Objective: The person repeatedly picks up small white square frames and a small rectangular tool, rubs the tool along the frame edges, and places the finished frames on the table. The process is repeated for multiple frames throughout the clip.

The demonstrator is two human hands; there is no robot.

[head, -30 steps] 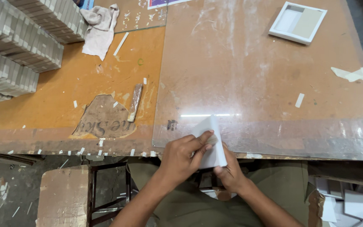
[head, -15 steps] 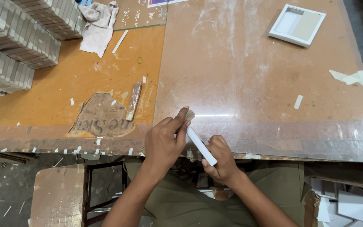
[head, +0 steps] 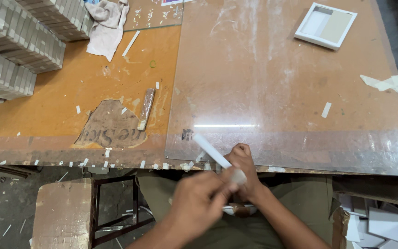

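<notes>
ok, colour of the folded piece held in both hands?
White. The folded piece shows best in the head view, slanting up from the right hand and left hand over the table edge.

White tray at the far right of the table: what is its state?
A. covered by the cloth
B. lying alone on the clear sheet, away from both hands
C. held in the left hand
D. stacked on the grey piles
B: the white tray lies by itself on the clear sheet, while both hands work at the near table edge.
</notes>
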